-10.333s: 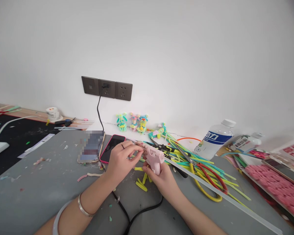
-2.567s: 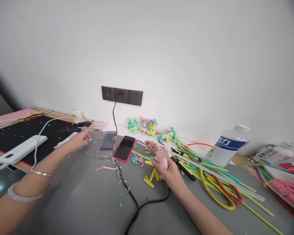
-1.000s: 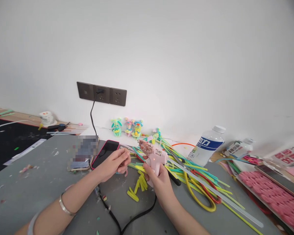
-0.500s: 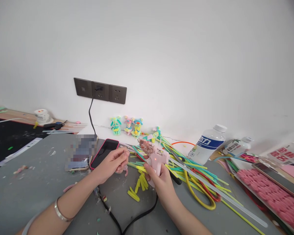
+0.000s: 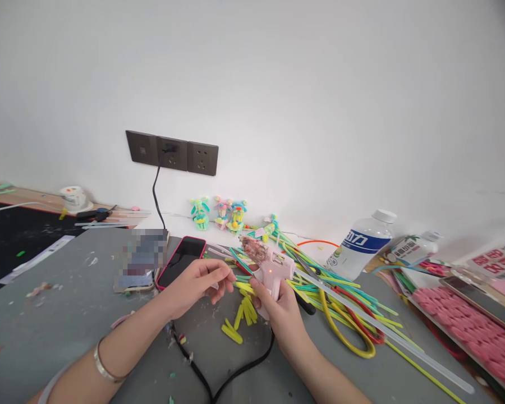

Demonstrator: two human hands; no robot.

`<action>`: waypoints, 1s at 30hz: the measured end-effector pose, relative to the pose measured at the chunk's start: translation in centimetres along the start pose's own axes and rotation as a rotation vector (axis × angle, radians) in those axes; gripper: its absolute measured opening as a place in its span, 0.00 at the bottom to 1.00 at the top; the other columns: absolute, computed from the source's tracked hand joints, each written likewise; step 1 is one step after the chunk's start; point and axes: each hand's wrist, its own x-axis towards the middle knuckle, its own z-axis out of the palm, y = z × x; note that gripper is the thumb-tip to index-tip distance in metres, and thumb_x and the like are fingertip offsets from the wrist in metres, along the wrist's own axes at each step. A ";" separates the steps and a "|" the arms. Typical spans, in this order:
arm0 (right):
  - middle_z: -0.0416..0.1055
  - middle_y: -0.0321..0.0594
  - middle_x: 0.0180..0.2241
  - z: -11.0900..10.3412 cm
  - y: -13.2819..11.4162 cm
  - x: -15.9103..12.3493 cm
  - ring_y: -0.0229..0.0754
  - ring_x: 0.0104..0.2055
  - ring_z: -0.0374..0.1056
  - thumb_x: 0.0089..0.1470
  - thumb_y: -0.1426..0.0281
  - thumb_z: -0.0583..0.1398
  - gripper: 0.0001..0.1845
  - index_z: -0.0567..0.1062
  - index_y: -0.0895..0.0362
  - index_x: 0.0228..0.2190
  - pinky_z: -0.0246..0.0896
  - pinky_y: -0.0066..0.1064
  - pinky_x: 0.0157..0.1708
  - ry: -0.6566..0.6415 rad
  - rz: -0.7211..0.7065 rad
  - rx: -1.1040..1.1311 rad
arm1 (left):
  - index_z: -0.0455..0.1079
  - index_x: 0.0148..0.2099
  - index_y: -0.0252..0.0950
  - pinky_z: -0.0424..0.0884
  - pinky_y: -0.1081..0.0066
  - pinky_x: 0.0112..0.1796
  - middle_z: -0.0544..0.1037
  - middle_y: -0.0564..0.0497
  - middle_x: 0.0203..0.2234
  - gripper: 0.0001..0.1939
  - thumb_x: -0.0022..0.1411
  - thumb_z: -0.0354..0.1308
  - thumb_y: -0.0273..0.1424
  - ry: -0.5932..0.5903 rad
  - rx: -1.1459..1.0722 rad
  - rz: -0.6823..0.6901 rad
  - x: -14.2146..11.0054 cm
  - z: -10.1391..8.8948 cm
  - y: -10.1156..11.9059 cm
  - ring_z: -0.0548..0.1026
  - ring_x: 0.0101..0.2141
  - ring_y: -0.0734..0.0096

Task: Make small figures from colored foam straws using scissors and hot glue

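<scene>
My right hand (image 5: 280, 314) is wrapped around the handle of a pale pink hot glue gun (image 5: 273, 272), its small orange light lit and its nozzle crusted with brown residue pointing up and left. A long clear glue stick (image 5: 387, 331) sticks out of its back. To the left of the nozzle, my left hand (image 5: 206, 280) has bent fingers with thumb and forefinger close together; a pale bit shows among them, too small to make out. Short yellow pipe cleaner pieces (image 5: 244, 313) lie on the grey mat (image 5: 84, 314) between and below the hands.
Behind the glue gun spread long yellow and teal pipe cleaners (image 5: 362, 292) and yellow-handled scissors (image 5: 349, 336). Several small fuzzy figures (image 5: 200, 214) stand by the wall. Two phones (image 5: 183, 259) (image 5: 145, 261) lie left, a bottle (image 5: 364, 247) stands right, and a black cable (image 5: 244, 367) crosses the front.
My left hand has turned and its fingers have loosened from a tighter curl, moving slightly right. The pink curl that hung below it no longer shows. The glue gun stays in my right hand.
</scene>
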 end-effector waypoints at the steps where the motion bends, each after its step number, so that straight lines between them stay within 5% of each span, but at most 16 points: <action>1: 0.63 0.31 0.19 0.0 0.0 0.0 0.34 0.20 0.55 0.44 0.50 0.69 0.28 0.75 0.59 0.38 0.51 0.26 0.19 0.000 -0.001 -0.003 | 0.70 0.32 0.33 0.62 0.76 0.23 0.73 0.52 0.24 0.20 0.60 0.62 0.46 -0.001 -0.009 -0.001 0.0 0.0 0.1 0.66 0.22 0.78; 8: 0.61 0.30 0.17 -0.1 0.0 -0.1 0.34 0.19 0.54 0.44 0.50 0.68 0.25 0.73 0.58 0.32 0.49 0.25 0.18 -0.005 0.010 -0.027 | 0.62 0.27 0.35 0.61 0.78 0.21 0.65 0.59 0.17 0.22 0.53 0.69 0.43 0.019 -0.030 -0.006 -0.2 0.3 0.3 0.62 0.19 0.81; 19: 0.60 0.30 0.16 0.0 -0.1 -0.1 0.34 0.19 0.53 0.42 0.48 0.68 0.26 0.72 0.58 0.29 0.50 0.26 0.18 0.018 0.021 -0.040 | 0.70 0.29 0.32 0.65 0.78 0.22 0.78 0.50 0.24 0.17 0.55 0.67 0.41 0.074 0.096 -0.003 0.2 -0.6 -0.3 0.69 0.20 0.79; 30: 0.65 0.33 0.20 -0.1 -0.3 -0.1 0.35 0.20 0.55 0.44 0.50 0.68 0.29 0.77 0.60 0.39 0.52 0.27 0.20 -0.012 0.010 -0.022 | 0.74 0.31 0.32 0.67 0.77 0.26 0.77 0.51 0.22 0.15 0.58 0.66 0.40 0.070 0.166 -0.011 0.5 -1.1 -0.8 0.71 0.22 0.77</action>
